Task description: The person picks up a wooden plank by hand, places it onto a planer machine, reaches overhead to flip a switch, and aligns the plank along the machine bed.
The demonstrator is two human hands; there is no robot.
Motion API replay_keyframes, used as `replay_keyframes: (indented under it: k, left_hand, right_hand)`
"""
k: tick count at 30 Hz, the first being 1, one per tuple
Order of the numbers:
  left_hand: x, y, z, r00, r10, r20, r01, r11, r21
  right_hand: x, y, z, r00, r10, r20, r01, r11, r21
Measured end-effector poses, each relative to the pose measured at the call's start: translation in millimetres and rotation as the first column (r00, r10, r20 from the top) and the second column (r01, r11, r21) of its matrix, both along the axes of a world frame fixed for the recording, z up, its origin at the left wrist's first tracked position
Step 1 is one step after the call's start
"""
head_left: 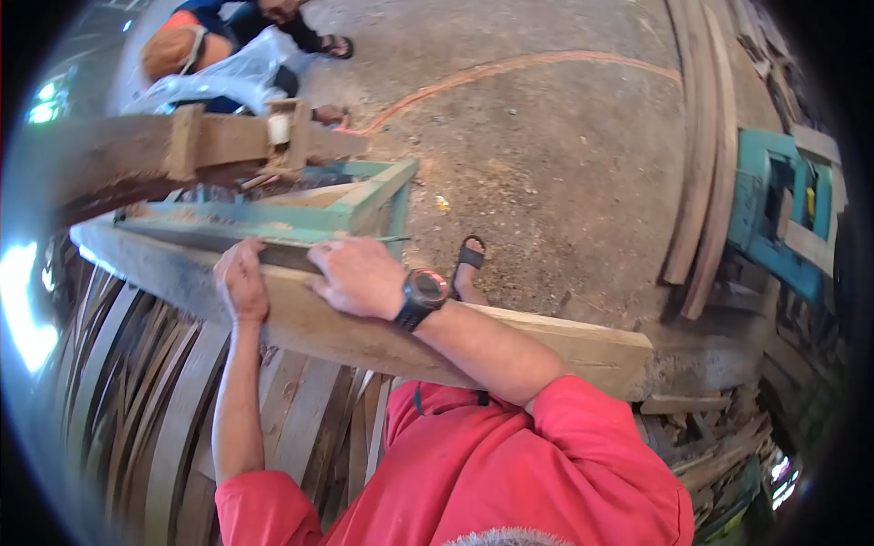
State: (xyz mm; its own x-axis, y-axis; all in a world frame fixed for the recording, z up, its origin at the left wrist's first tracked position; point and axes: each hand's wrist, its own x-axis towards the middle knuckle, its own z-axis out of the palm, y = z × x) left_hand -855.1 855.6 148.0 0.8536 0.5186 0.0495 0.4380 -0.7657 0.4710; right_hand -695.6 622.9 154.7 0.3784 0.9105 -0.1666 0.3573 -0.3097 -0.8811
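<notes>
A long, thick wooden beam (309,328) runs across in front of my body, one face turned toward me. My left hand (242,280) is closed over the beam's upper edge, its fingers reaching to the far side. To the right of it, my right hand (358,277) grips the same edge with bent fingers that are partly hidden; a dark watch (425,291) is on that wrist. Just beyond both hands, a green wooden frame (364,205) stands close to the beam.
Another person (196,45) crouches at the upper left, a hand near an orange cord (510,62) on the floor. A raised timber (228,138) spans the left. Long boards (706,155) and a teal stand (765,191) are at right. Stacked planks (187,419) lie below the beam.
</notes>
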Motion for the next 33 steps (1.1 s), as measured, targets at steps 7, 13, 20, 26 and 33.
replay_keyframes:
  k: [7,13,20,26,33]
  left_hand:
    - [3,-7,9,0.997,0.05,-0.059,-0.047,0.997,0.056]
    - [3,-5,10,0.999,0.013,-0.039,-0.01,0.997,0.081]
    - [3,-4,10,1.0,0.008,-0.013,-0.008,1.0,0.028]
    - [4,-6,11,0.999,0.004,-0.034,-0.001,0.997,0.072]
    - [-19,12,-9,1.0,-0.028,-0.01,0.029,0.982,0.189]
  right_hand:
    - [1,0,0,0.998,0.028,0.064,-0.03,0.999,0.028]
    - [-1,0,-4,0.998,0.008,0.063,-0.013,0.997,0.075]
    - [1,0,2,0.999,0.004,0.034,-0.006,0.998,0.056]
    - [1,-1,-4,0.999,0.009,0.052,-0.012,0.998,0.06]
    - [-11,5,-7,0.991,-0.137,0.003,0.136,0.983,0.121]
